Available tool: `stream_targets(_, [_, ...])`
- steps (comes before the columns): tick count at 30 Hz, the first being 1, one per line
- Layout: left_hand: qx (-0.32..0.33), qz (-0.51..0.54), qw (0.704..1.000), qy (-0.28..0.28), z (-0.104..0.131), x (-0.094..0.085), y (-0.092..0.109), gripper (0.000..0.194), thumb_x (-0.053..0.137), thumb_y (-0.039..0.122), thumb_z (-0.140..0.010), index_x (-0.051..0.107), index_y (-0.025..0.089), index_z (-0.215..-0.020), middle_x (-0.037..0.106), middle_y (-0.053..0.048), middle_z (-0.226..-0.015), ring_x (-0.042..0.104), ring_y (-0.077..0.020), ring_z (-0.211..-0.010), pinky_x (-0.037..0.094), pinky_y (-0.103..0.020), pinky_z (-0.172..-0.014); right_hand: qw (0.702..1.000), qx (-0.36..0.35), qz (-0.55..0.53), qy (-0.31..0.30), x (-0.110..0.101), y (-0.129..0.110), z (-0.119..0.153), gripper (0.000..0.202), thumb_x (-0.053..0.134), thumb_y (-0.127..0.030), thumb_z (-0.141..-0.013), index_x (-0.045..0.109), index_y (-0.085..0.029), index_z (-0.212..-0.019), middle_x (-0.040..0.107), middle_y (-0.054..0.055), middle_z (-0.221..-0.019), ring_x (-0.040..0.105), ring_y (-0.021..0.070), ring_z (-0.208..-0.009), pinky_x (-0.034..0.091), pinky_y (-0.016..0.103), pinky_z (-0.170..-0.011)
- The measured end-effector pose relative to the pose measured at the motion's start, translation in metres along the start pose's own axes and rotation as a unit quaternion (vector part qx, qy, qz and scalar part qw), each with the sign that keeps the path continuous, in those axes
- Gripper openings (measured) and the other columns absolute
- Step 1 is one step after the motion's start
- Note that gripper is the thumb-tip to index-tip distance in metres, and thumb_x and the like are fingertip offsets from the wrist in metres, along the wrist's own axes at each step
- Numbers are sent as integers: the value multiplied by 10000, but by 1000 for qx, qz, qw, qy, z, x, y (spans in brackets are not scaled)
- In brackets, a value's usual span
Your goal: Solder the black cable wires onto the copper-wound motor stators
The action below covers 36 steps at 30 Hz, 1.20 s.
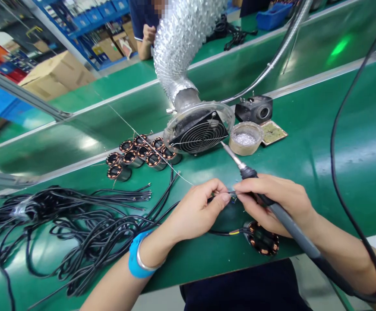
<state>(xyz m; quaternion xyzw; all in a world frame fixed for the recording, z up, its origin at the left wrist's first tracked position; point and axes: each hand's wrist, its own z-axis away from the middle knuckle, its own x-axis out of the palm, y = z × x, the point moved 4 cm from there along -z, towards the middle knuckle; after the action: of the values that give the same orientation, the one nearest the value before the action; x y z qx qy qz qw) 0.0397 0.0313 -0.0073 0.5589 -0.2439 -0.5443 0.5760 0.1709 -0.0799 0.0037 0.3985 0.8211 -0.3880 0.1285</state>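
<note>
My left hand point(202, 205) is closed in a pinch on the end of a black cable, beside a thin strand of solder wire point(149, 144) that slants down to it from the upper left. In my right hand point(281, 201) is a soldering iron point(286, 222), its metal tip pointing up and left beneath the fume hood. The right thumb and forefinger also meet at the small wires by the left fingertips; the exact joint is too small to make out. Just below the hands lies a motor stator point(263, 239) with copper windings and coloured leads running left.
Several stators point(131, 157) stand at the back left, near a heap of black cables point(87, 233). A fume hood point(200, 129) hangs mid-bench. Beside it are a round solder tub point(246, 140), a sponge point(272, 131) and a black iron holder point(255, 110). Another person's hand point(149, 33) is beyond.
</note>
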Motion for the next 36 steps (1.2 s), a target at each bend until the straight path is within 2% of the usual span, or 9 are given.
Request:
stream_targets(5, [-41,110,993,-1,-4,7,-6,285,515,423,-942,517,176,-800,465,36,-682,376,-107,-626,308,-254,-589,1000,-17,-10,-4,2,-2,2,294,622,-12,-875,633,-168,-1123,679,-9,-818,619,101,-694,535,230,-678])
stream_targets(11, [-80,193,978,-2,-4,11,-12,425,633,569,-850,502,179,-739,410,71,-590,264,-58,-496,191,-230,-473,1000,-17,-18,-9,3,0,3,272,610,-41,-905,622,-185,-1136,702,-5,-877,640,102,-723,542,226,-684])
stream_targets(14, [-135,266,954,-33,-3,15,-16,465,674,607,-790,486,191,-702,367,95,-521,184,-32,-405,106,-233,-413,999,-25,11,-17,4,0,5,271,572,-50,-923,615,-200,-1145,654,-15,-787,596,110,-650,515,235,-610])
stream_targets(17, [-179,322,928,-54,-3,21,-18,423,697,567,-755,512,189,-715,400,97,-488,145,-19,-350,54,-228,-374,998,-36,41,-17,5,0,6,257,544,-53,-925,617,-214,-1112,593,-25,-699,556,118,-588,469,246,-538])
stream_targets(21, [-167,349,922,-3,-2,23,-17,361,717,476,-744,507,185,-705,423,100,-477,166,-8,-336,62,-200,-359,1000,-17,15,-6,3,2,6,278,589,-76,-903,592,-214,-1145,674,-7,-820,632,127,-671,534,250,-620])
stream_targets(24, [-154,353,922,27,-1,26,-17,354,721,455,-746,497,186,-690,428,99,-469,172,-7,-334,73,-192,-356,999,15,-24,-35,5,5,4,305,601,-99,-885,565,-200,-1170,698,7,-921,679,126,-766,570,236,-711])
stream_targets(26, [-148,357,921,47,0,27,-17,349,724,456,-749,509,183,-710,448,95,-481,174,-9,-338,77,-193,-358,999,26,-27,-37,7,6,4,289,569,-88,-890,559,-211,-1151,691,-5,-908,679,114,-758,564,214,-699])
stream_targets(31, [-112,340,929,95,1,28,-19,371,730,472,-782,532,163,-722,471,79,-518,220,-11,-383,118,-193,-394,994,98,15,37,7,9,9,304,579,-66,-883,558,-224,-1142,655,-27,-826,587,80,-583,525,192,-589])
stream_targets(36, [-91,322,937,104,0,31,-20,405,744,509,-794,545,160,-747,511,68,-551,254,-16,-417,172,-195,-437,997,76,-3,25,8,9,11,299,593,-72,-880,582,-224,-1138,687,-7,-885,622,92,-638,556,205,-631])
